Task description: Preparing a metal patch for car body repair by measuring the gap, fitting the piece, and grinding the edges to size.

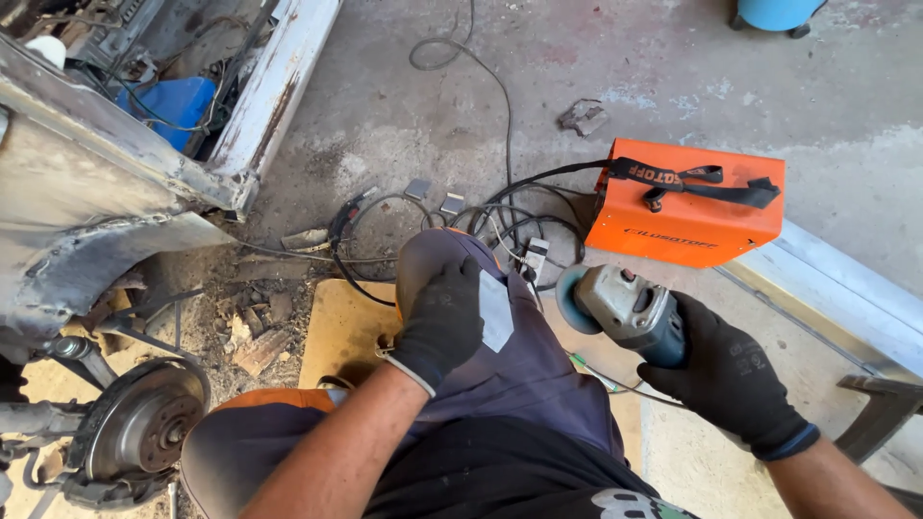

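Angle grinder held ready beside the knee

Head view: the right hand (pixel 726 370) grips the angle grinder (pixel 625 308), just below the orange welder box (pixel 687 204); the left hand (pixel 442 322) pinches a small metal piece (pixel 495 312) there too. Best to keep the disc clear of the cables (pixel 500 216).

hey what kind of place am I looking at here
Most likely a car repair or bodywork yard: a stripped car body with a bare brake disc, an orange welding machine, and an angle grinder in the right hand.
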